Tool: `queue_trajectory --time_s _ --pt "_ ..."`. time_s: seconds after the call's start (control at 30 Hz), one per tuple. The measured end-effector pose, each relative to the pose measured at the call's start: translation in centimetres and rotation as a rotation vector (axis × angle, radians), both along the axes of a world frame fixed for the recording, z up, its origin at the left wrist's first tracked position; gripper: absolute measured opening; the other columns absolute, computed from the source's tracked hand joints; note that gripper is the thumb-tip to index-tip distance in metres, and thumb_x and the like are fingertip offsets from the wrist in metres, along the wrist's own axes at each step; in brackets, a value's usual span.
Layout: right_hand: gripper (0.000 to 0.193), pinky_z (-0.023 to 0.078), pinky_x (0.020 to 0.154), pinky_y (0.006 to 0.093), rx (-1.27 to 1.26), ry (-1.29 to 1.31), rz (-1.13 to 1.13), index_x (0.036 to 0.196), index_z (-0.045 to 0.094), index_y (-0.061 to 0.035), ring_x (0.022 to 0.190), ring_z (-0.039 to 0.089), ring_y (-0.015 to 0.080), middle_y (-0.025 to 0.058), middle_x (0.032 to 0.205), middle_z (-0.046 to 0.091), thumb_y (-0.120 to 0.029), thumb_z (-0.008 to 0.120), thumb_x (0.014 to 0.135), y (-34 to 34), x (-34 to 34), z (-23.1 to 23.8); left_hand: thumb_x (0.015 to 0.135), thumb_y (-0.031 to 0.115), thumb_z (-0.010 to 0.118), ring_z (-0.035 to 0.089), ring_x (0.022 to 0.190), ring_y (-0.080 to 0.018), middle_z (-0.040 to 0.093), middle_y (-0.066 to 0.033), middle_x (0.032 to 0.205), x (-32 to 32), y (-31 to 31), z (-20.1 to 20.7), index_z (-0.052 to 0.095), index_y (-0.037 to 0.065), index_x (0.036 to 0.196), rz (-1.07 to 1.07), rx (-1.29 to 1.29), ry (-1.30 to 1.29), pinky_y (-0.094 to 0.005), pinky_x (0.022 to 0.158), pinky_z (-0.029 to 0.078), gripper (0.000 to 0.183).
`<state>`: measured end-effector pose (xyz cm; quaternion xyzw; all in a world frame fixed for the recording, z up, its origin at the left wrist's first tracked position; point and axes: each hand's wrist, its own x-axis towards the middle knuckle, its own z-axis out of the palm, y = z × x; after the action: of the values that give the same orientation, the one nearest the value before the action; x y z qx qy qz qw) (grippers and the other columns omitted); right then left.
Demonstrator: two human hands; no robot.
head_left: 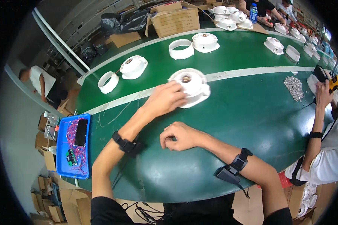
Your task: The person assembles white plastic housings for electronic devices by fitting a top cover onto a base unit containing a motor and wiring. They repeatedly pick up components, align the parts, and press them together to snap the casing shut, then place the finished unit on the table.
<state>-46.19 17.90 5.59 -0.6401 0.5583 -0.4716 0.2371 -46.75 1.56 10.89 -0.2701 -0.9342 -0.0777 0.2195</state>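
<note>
My left hand (166, 99) reaches forward, its fingers closed on the near-left edge of a round white plastic housing (194, 90). The housing has a raised dome with a small dark and brass-coloured centre, and lugs at its side. It sits by the pale strip across the green table (214, 165); the hand hides part of its left side. My right hand (181, 136) rests on the table nearer to me, fingers loosely curled, with nothing visible in them.
White rings (181, 50) and more housings (133, 67) stand along the far side. At left lies a blue tray (73, 170) with pink wires and a black slab. A co-worker's hand (323, 93) is at right with a yellow tool (335, 84), near a pile of small metal parts (293, 89).
</note>
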Motion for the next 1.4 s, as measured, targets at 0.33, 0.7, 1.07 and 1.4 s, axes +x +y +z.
queue_trajectory --time_s 0.33,0.7,1.07,1.4 --pt "0.031 0.051 0.065 0.0257 -0.249 -0.665 -0.458 0.128 0.051 -0.0059 0.085 0.06 0.0123 0.0084 0.101 0.063 -0.012 0.048 0.097 -1.0 -1.3 -0.2 0.102 0.027 0.049 0.062 0.098 -0.0177 0.067 -0.0072 0.111 6.4 -4.7 1.7 0.062 -0.001 0.117 0.269 1.721 -0.022 -0.0335 0.086 0.05 0.034" --pt "0.054 0.041 0.102 0.0314 -0.334 -0.773 -0.493 0.149 0.031 -0.0057 0.124 0.047 0.0201 0.0148 0.137 0.047 -0.019 0.051 0.1 -1.5 -3.1 -0.1 0.1 0.025 0.042 0.052 0.126 -0.0228 0.055 -0.0126 0.135 8.8 -2.5 -4.9 0.048 0.0 0.135 0.181 1.914 -0.292 -0.0393 0.107 0.042 0.043" --pt "0.058 0.045 0.102 0.0438 -0.122 -1.023 -0.472 0.148 0.036 -0.0037 0.129 0.05 0.026 0.0144 0.142 0.048 -0.029 0.048 0.097 -0.2 -3.0 1.5 0.092 0.039 0.047 0.038 0.137 -0.0292 0.041 -0.0188 0.143 9.2 -3.7 -4.7 0.032 0.0 0.145 0.138 1.007 -0.056 -0.0405 0.113 0.029 0.068" --pt "0.081 0.049 0.097 0.052 -0.14 -0.919 -0.23 0.157 0.01 -0.0104 0.131 0.046 0.0319 0.017 0.149 0.039 -0.056 0.042 0.098 -0.2 -3.4 1.6 0.095 0.043 0.06 0.049 0.126 -0.0298 0.046 -0.0249 0.135 9.2 -3.1 -5.3 0.022 0.001 0.14 0.235 1.271 -0.175 -0.0392 0.104 0.04 0.073"
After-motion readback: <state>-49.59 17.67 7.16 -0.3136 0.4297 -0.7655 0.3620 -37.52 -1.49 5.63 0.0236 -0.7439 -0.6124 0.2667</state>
